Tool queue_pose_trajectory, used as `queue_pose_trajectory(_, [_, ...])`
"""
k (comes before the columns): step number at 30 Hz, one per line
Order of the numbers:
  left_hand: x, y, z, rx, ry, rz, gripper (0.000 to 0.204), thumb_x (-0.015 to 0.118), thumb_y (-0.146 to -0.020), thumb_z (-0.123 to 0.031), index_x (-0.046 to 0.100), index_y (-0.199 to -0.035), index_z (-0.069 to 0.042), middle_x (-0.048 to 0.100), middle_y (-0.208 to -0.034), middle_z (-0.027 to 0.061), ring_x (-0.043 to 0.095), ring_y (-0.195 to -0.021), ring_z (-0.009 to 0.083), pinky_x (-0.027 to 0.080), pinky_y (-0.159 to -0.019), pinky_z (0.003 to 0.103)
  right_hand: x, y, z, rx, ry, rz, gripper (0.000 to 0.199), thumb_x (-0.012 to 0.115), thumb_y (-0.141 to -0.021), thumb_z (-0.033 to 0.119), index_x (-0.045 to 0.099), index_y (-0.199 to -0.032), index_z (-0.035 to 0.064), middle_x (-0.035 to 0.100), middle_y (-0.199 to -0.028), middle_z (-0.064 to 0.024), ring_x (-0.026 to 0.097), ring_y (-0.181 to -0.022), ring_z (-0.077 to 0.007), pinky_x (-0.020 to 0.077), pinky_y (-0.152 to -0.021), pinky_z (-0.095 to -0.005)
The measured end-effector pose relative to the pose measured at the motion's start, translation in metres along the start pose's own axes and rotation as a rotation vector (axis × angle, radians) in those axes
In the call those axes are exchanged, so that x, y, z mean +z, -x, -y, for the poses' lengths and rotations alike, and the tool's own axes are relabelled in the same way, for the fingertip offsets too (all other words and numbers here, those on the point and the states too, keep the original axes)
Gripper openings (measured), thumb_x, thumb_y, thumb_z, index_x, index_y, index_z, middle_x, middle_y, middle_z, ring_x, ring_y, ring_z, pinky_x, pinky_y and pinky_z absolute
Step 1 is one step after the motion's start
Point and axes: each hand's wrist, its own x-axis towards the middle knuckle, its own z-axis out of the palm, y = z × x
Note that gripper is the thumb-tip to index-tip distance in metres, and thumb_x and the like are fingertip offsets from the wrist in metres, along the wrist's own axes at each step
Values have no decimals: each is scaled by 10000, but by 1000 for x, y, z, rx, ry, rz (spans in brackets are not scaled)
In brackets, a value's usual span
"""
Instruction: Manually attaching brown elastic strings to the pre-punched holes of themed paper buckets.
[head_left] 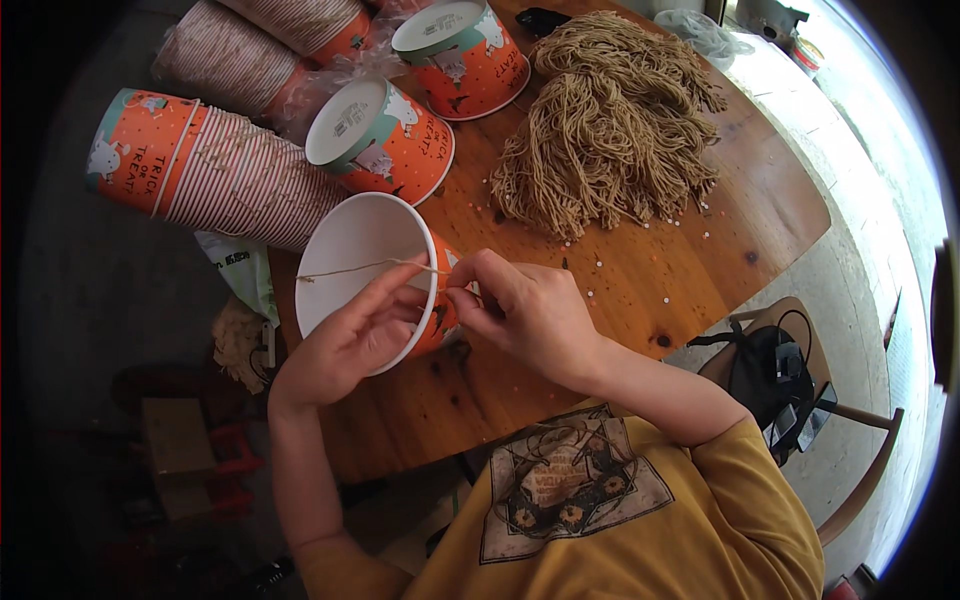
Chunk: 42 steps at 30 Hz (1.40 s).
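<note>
A large white-lined paper tub (345,240) lies tilted on the table, its mouth toward me and its outside printed orange. My left hand (345,340) reaches into the mouth, with the upper finger stretched to the rim and the lower ones loosely bent. A thin tan cord (345,270) crosses the mouth and passes that fingertip. Outside the tub wall, my right hand (510,305) pinches the cord between thumb and forefinger, close to the printed side. The tips of some left fingers are hard to make out.
Two paper tubs (415,150) stand upside down beyond my hands. Stacks of nested tubs (250,165) lie at the left, some in clear plastic. A heap of tan cords (610,130) covers the far right. Small white bits dot the wooden table (750,220); a chair (870,470) stands right.
</note>
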Motion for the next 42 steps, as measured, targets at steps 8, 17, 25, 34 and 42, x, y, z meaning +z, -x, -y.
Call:
queue_pose_trajectory(8, [3,-17,8,-26,-124,-138,146,502,-934,-70,525,-1065,-11,570,-960,18,536,-890,75,438,-804,233,5,-1,1,-13,18,20,121,667,-802,144,576,-855,84,604,-624,-65,609,-537,-205,474,-481,-318])
queue_pose_trajectory(17, [8,-6,1,160,-54,-324,55,476,-929,-86,486,-913,-34,606,-929,58,561,-860,91,472,-781,259,-32,-19,-4,-253,179,216,187,690,-755,142,600,-918,131,541,-678,11,541,-707,-167,396,-771,-316])
queue_pose_trajectory(25, [13,-18,2,134,325,-326,106,462,-961,-148,480,-930,-48,618,-851,53,533,-753,75,454,-721,234,-58,-50,4,-397,222,332,145,702,-733,102,581,-808,129,551,-727,21,527,-788,-188,360,-868,-331])
queue_pose_trajectory(34, [19,-28,11,129,357,-231,165,545,-941,-182,513,-996,-30,553,-834,16,504,-713,66,435,-674,215,-51,-90,18,-293,-79,567,114,699,-760,116,605,-811,77,577,-759,13,538,-759,-165,364,-851,-314])
queue_pose_trajectory(42, [22,-29,8,115,382,-185,122,538,-931,-135,582,-969,-28,561,-840,-5,508,-739,56,438,-700,210,-33,-103,17,87,-307,712,138,700,-785,158,615,-831,61,604,-746,-2,545,-686,-146,401,-751,-300])
